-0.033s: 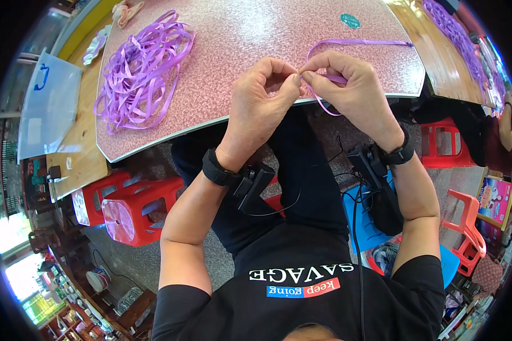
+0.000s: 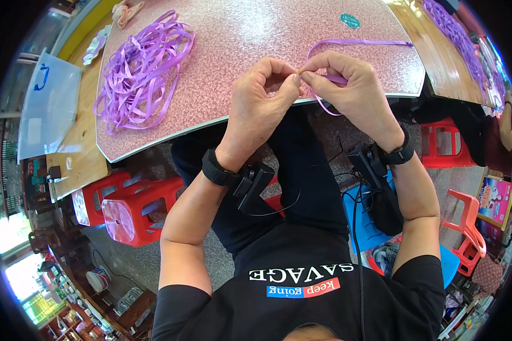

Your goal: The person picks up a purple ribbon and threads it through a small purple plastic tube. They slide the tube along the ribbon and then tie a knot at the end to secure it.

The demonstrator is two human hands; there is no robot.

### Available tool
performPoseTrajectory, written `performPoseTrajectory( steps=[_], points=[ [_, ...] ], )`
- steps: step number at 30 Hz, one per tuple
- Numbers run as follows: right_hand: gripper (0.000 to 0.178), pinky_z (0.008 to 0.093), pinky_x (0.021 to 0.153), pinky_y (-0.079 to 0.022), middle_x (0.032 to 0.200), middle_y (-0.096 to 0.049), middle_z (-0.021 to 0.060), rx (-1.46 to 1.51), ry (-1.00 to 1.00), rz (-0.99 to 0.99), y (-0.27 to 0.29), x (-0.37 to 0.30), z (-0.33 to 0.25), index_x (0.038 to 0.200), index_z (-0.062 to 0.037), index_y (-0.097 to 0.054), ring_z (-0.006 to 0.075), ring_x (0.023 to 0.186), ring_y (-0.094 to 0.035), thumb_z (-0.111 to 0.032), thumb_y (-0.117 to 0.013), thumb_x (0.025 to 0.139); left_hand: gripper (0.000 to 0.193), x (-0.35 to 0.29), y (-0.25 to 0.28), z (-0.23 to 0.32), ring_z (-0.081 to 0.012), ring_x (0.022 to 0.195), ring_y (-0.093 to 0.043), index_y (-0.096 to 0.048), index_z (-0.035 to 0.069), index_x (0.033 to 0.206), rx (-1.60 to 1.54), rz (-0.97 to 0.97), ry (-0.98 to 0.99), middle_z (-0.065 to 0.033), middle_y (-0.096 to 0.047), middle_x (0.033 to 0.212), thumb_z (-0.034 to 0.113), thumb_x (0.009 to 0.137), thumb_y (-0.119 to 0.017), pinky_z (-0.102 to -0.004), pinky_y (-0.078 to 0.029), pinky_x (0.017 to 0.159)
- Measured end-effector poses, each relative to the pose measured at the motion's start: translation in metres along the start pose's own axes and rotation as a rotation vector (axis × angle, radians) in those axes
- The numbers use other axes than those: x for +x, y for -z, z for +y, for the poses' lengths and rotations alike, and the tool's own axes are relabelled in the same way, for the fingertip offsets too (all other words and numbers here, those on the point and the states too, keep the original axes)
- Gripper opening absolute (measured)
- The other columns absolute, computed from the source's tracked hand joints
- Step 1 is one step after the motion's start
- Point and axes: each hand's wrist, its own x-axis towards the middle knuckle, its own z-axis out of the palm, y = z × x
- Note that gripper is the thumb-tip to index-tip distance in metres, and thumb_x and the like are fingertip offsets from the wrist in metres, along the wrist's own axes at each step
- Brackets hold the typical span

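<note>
Both my hands meet above the near edge of a pink speckled table [image 2: 239, 51]. My left hand [image 2: 260, 101] is closed in a pinch, thumb against forefinger, on a bit of purple ribbon. Fingertip to fingertip with it, my right hand [image 2: 355, 91] pinches the same purple ribbon [image 2: 361, 41]. The ribbon's tail runs over the tabletop to the right, and a loop hangs below my right hand past the edge. What lies exactly between the fingertips is mostly hidden. A loose tangled heap of purple ribbon [image 2: 145, 71] lies on the table at the left.
A green oval sticker [image 2: 350, 21] is on the tabletop. Further right, another purple ribbon heap [image 2: 455, 40] lies on a wooden table, near a person's arm [image 2: 506, 122]. Red plastic stools [image 2: 133, 213] stand below left. A clear plastic bin [image 2: 48, 108] sits at far left.
</note>
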Motion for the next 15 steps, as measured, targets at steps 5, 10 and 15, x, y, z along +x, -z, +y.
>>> performPoseTrajectory(
  steps=[5,10,15],
  points=[
    [0.016,0.0201,0.075,-0.052,0.089,-0.069,0.0033,-0.020,-0.036,-0.002,0.0005,0.0002,-0.0012,0.103,0.0015,-0.069,0.0044,0.083,-0.062,-0.010,-0.066,0.092,0.011,0.0002,0.0010,-0.0027,-0.0096,0.080,-0.066,-0.061,-0.003,0.096,-0.021,0.009,0.006,-0.0062,-0.067,0.087,0.008,0.093,-0.063,-0.0237,-0.054,0.072],
    [0.015,0.0198,0.071,-0.050,0.086,-0.067,0.0013,0.024,0.028,-0.039,0.0026,0.0016,-0.0021,0.100,0.0027,-0.068,0.0035,0.081,-0.060,-0.009,-0.064,0.092,0.010,-0.0006,-0.0016,-0.0017,-0.0098,0.080,-0.066,-0.061,-0.002,0.095,-0.011,0.026,0.004,-0.0062,-0.068,0.085,0.007,0.093,-0.063,-0.0242,-0.054,0.072],
    [0.012,0.0191,0.068,-0.047,0.082,-0.064,0.0001,0.031,0.034,-0.037,-0.0006,0.0015,-0.0023,0.098,0.0019,-0.066,0.0027,0.078,-0.058,-0.008,-0.062,0.091,0.009,-0.0005,-0.0023,-0.0024,-0.0116,0.081,-0.067,-0.062,-0.001,0.095,0.054,0.038,-0.046,-0.0065,-0.068,0.084,0.007,0.092,-0.063,-0.0254,-0.054,0.074]
  ],
)
